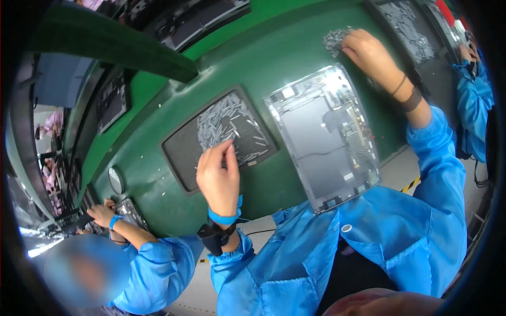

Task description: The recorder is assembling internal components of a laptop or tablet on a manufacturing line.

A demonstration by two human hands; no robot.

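Observation:
My left hand hovers at the near side of a shallow black tray, thumb and fingertips pinched together. Many thin grey strips lie loosely in that tray; whatever sits between the fingertips is too small to make out. At the far right, my right hand reaches to a heap of small grey metal pieces, its fingers curled and their tips partly hidden. Between the two hands lies an opened flat device, like a tablet housing, with a circuit board along its right side and its near edge against my jacket.
The green table carries another dark tray with grey pieces at the far right. A small round dish stands at left, near a co-worker's hands. A green beam crosses the upper left. Another person's blue sleeve shows at right.

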